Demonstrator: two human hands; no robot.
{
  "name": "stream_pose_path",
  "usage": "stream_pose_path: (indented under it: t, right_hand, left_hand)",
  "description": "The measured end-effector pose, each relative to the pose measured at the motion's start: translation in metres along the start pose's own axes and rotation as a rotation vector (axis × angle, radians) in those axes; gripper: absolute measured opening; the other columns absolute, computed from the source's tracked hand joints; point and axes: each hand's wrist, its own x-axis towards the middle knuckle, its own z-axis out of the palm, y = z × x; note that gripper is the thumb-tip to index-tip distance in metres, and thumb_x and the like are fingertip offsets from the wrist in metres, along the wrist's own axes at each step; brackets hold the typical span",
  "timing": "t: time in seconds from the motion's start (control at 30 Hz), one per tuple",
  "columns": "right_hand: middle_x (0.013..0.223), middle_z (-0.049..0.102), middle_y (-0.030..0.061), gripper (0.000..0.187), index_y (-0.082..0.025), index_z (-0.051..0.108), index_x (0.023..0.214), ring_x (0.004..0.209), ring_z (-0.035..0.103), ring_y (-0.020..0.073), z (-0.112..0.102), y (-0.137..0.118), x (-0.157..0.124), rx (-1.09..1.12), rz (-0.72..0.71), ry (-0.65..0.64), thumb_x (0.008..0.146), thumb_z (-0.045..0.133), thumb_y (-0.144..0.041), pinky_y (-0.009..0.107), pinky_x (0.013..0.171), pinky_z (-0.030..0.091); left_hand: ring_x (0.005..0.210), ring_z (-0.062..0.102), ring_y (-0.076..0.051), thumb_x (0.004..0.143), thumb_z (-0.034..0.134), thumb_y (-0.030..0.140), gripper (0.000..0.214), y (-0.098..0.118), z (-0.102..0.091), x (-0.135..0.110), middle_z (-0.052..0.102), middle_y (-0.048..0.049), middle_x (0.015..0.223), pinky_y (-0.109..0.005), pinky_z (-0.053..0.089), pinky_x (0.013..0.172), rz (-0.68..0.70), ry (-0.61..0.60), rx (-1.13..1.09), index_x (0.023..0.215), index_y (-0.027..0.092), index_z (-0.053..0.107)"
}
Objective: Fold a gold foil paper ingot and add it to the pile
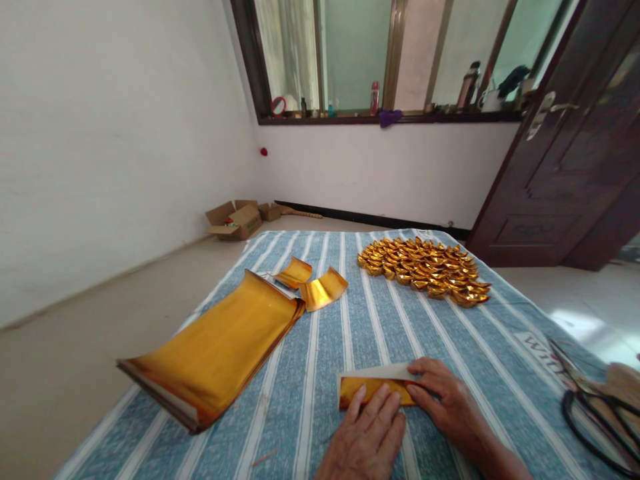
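A sheet of gold foil paper (373, 385) lies on the striped cloth, its near part folded up gold side out and a pale strip showing along the far edge. My left hand (370, 433) rests on its near edge, fingers stretched flat across the gold. At the sheet's right end, my right hand (450, 403) has its thumb on the folded part and a bent finger at the far edge, gripping the paper. A thick stack of larger gold sheets (215, 347) curls up on the left. Two small curved gold pieces, one nearer (324, 289) and one farther (295, 272), lie beyond it.
Many folded gold paper ingots (420, 267) cluster at the table's far right. Black-handled scissors (595, 407) lie at the right edge. The blue striped tablecloth (280, 393) covers the table. An open cardboard box (237, 223) sits on the floor behind, and a dark door (555, 180) stands right.
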Motion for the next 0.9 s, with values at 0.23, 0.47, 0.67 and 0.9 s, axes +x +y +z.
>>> stream_pose_path:
  t: [0.23, 0.47, 0.67, 0.9]
  right_hand:
    - [0.096, 0.071, 0.0092, 0.023, -0.021, 0.073, 0.076, 0.097, 0.066, 0.0237, -0.0010, 0.0013, 0.0007, -0.007, -0.014, 0.001, 0.090, 0.056, -0.027, 0.037, 0.087, 0.055]
    - [0.098, 0.072, 0.0086, 0.021, -0.023, 0.074, 0.079, 0.098, 0.067, 0.0239, -0.0019, 0.0033, -0.0001, -0.041, -0.035, -0.011, 0.090, 0.057, -0.028, 0.037, 0.088, 0.055]
    - [0.099, 0.072, 0.0077, 0.020, -0.023, 0.074, 0.080, 0.099, 0.067, 0.0225, -0.0027, 0.0065, 0.0004, -0.043, -0.037, -0.037, 0.090, 0.058, -0.027, 0.035, 0.088, 0.055]
    - [0.100, 0.072, 0.0083, 0.021, -0.024, 0.075, 0.082, 0.099, 0.067, 0.0222, -0.0028, 0.0068, 0.0004, -0.038, -0.031, -0.056, 0.091, 0.057, -0.028, 0.034, 0.088, 0.055]
  left_hand:
    - [0.127, 0.049, -0.025, 0.096, 0.030, 0.062, 0.061, 0.0008, 0.0025, -0.0015, 0.060, -0.0086, 0.133, -0.040, 0.045, 0.101, 0.003, -0.013, 0.017, 0.122, 0.015, 0.061]
    - [0.126, 0.050, -0.025, 0.096, 0.034, 0.060, 0.058, 0.0000, -0.0003, 0.0008, 0.062, -0.0083, 0.130, -0.040, 0.045, 0.101, 0.009, -0.010, 0.018, 0.121, 0.015, 0.061]
    - [0.125, 0.053, -0.023, 0.099, 0.043, 0.042, 0.039, 0.0016, 0.0001, 0.0007, 0.063, -0.0075, 0.129, -0.040, 0.041, 0.106, 0.001, -0.003, 0.017, 0.119, 0.015, 0.061]
    - [0.123, 0.055, -0.023, 0.098, 0.048, 0.024, 0.025, -0.0017, -0.0001, 0.0031, 0.064, -0.0078, 0.129, -0.040, 0.043, 0.106, -0.021, 0.044, -0.025, 0.117, 0.014, 0.062]
